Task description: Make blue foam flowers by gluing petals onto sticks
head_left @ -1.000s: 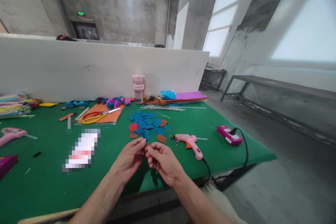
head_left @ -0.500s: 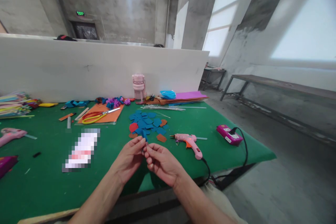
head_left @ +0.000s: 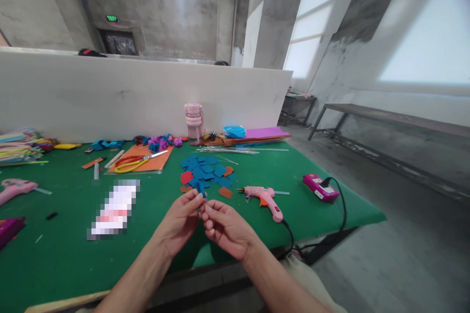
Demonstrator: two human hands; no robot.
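My left hand (head_left: 180, 222) and my right hand (head_left: 224, 227) meet above the near edge of the green table (head_left: 73, 254). Their fingertips pinch a small blue foam piece (head_left: 202, 190) between them; most of it is hidden by the fingers. Just beyond lies a heap of blue, red and brown foam cut-outs (head_left: 205, 173). A pink hot glue gun (head_left: 265, 197) lies to the right of my right hand, nozzle pointing left, its black cord running off the table edge.
Red-and-yellow scissors (head_left: 135, 161) rest on an orange sheet. A pink bottle (head_left: 194, 121) stands by the white partition. A magenta power strip (head_left: 320, 189) sits at the right. Another glue gun (head_left: 16, 188) and coloured sticks lie at the left. A blurred white patch (head_left: 113, 210) lies left of my hands.
Both hands have drawn slightly closer together and lifted a little; the blue piece now shows more clearly above the fingertips. Nothing else on the table has moved.
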